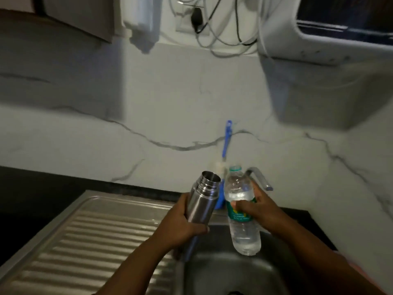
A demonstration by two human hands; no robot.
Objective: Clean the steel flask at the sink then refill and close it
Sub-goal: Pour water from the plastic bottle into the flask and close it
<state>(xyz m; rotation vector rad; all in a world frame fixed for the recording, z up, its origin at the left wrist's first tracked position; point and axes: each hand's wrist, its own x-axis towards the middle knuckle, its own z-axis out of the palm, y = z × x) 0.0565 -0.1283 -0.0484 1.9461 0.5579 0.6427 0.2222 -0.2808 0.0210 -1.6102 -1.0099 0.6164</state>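
While the left hand (pixel 182 218) grips the open flask (pixel 204 201) and the right hand (pixel 258 206) grips the uncapped bottle (pixel 242 211) mid-frame above the sink (pixel 234 271), filling and closing seem left.

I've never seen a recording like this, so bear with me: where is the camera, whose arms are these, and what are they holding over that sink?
The camera sits on a person's head, looking forward and down, so the arms are that person's own. The left hand grips an open steel flask. The right hand holds a clear plastic water bottle, uncapped and partly full. Both are held above a steel sink with a ribbed draining board. Behind them are a tap and a blue-handled brush.
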